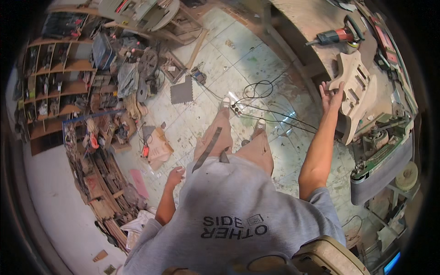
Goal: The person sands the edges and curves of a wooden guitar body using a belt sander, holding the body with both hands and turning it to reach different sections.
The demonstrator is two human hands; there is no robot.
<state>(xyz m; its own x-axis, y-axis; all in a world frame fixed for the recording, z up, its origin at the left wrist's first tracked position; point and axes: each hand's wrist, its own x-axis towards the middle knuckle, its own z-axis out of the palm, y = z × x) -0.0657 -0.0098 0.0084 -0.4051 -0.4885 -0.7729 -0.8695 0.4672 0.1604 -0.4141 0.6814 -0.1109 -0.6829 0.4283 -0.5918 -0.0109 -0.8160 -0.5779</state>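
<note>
We see right hand (332, 95) spread open by wooden guitar body (358, 91) (contact unclear), left hand (175, 176) half-curled, empty.

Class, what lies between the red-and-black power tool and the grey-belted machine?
In the head view, a pale, slotted wooden piece lies between the power tool and the machine, the right hand at its edge.

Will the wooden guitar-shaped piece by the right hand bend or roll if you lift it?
The guitar-shaped piece probably won't bend, because it looks like thick, solid wood. It may feel rather heavy, though the cut-out slots should lighten it a little. Its broad, curvy outline makes rolling unlikely.
</note>
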